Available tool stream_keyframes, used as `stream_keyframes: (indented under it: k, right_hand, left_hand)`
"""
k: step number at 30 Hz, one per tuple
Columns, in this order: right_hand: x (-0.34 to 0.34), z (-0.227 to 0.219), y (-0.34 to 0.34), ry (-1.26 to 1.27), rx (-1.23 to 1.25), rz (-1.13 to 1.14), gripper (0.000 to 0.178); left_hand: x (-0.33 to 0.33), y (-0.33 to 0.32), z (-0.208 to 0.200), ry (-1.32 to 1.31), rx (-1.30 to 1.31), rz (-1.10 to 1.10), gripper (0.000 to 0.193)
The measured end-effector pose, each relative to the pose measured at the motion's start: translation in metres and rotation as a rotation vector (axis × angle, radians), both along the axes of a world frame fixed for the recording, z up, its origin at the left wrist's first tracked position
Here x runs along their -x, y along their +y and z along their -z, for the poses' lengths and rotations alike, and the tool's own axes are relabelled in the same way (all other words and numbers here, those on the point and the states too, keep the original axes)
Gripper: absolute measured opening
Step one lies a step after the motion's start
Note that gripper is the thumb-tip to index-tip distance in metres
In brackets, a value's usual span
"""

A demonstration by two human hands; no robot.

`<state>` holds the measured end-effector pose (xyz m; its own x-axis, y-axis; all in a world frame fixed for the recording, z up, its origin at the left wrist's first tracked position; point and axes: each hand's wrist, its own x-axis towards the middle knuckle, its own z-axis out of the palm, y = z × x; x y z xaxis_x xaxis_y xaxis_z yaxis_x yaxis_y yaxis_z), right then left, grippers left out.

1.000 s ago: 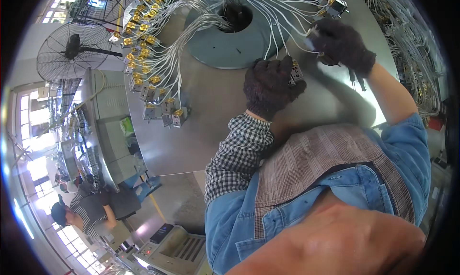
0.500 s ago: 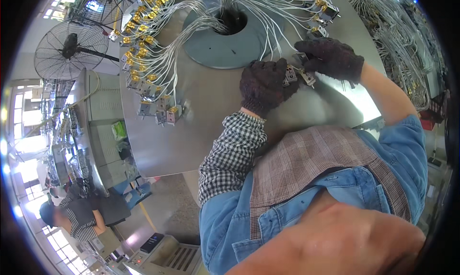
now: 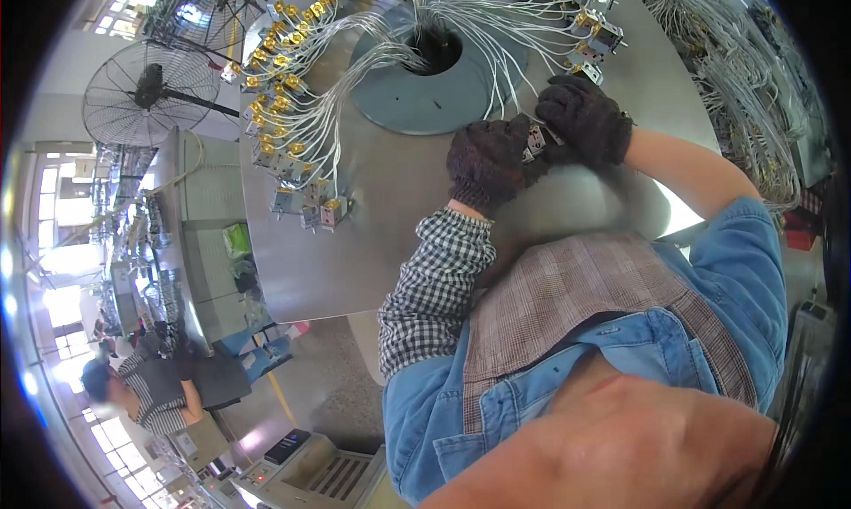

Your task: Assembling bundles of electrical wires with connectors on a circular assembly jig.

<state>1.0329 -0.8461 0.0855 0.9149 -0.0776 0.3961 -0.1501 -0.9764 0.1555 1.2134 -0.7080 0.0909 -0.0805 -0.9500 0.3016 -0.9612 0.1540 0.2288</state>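
Currently, at the far left, a co-worker in a striped top (image 3: 146, 394) is occupied at a separate bench, and a black round pedestal fan (image 3: 146, 88) stands behind the large round grey metal work table (image 3: 355, 243). Along the table's left arc, a row of small brass-and-grey wired components (image 3: 288, 146) lies already set out, each joined by thin white wires (image 3: 355, 101) that run into the dark central hole (image 3: 436, 48) of the raised grey disc (image 3: 443, 101). A second group of the same components (image 3: 589, 31) lies along the upper right arc. Judging by these rows, much of the wiring stands in place, and one unit is in hand. The left hand (image 3: 487, 159), in a dark knitted glove with a checked sleeve, is curled closed around the small grey metal component (image 3: 534, 141), which sits between the two hands just right of the disc's rim. The right hand (image 3: 585, 119), likewise gloved, is bent over the same component with its fingers closed on the upper end; whether it grips the part or a wire cannot be told. Further wire bundles (image 3: 753, 93) hang at the far right.
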Motion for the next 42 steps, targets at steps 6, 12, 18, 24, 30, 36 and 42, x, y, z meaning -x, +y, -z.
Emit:
stream_keyframes:
  k: [6, 12, 18, 24, 30, 36, 42]
  right_hand:
    - [-0.009, -0.009, -0.002, 0.243, -0.209, 0.084, 0.067]
    - [-0.012, -0.001, -0.020, 0.198, -0.305, 0.102, 0.046]
    - [-0.020, -0.018, -0.017, 0.332, -0.596, 0.214, 0.044]
    - [-0.024, -0.034, -0.013, 0.470, -0.625, 0.237, 0.052]
    - [0.019, -0.045, -0.035, -0.047, -0.593, 0.150, 0.077]
    - [0.041, -0.026, -0.050, 0.178, -0.730, 0.253, 0.084]
    - [0.031, 0.012, -0.049, 0.313, -0.323, 0.083, 0.086]
  left_hand:
    - [-0.005, -0.017, 0.000, -0.036, -0.094, 0.024, 0.054]
    - [-0.007, -0.037, -0.004, 0.033, -0.223, 0.028, 0.052]
    - [-0.006, -0.046, -0.012, -0.006, -0.364, 0.029, 0.052]
    - [0.003, -0.043, -0.019, -0.100, -0.430, -0.006, 0.056]
    - [-0.008, -0.022, -0.003, -0.205, -0.309, 0.031, 0.060]
    - [-0.027, -0.011, 0.002, -0.087, -0.286, 0.076, 0.069]
    - [-0.005, 0.010, -0.024, -0.277, -0.138, 0.058, 0.085]
